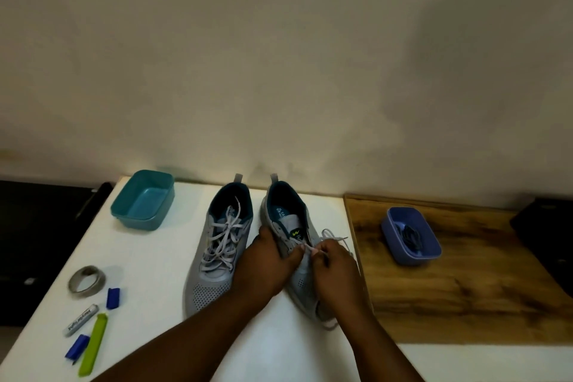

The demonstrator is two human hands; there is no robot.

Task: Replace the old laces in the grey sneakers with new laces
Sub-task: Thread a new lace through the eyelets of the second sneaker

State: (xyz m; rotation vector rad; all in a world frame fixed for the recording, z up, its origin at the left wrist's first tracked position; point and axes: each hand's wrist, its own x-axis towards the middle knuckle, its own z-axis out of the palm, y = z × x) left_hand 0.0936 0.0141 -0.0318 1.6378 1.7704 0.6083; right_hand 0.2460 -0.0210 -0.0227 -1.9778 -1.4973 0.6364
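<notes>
Two grey sneakers side by side on white surface (273, 338), heels toward wall, toes toward camera. Left sneaker (217, 257) fully laced with pale lace (221, 242), loose ends trailing up into its opening. Right sneaker (294, 226) under both hands.

Left hand (266, 263) laid over right sneaker's near-left side, fingers curled round the upper, holding it in place. Right hand (333, 260) at the eyelet rows, grip closed: thumb and fingertips pinching a pale lace strand (328, 236); loops of same lace spilling off to the right of the shoe, one end showing below near the toe.

Wooden board (465, 288) adjoining surface on right, carrying blue-violet tray (431, 250) with bundle of dark laces (409, 234) inside. Teal tray (144, 200) at far left corner of surface.

Near left edge: tape roll (87, 281), blue cap (113, 298), grey marker (81, 319), green clip (93, 344), second blue piece (76, 346); all well apart from the sneakers.
</notes>
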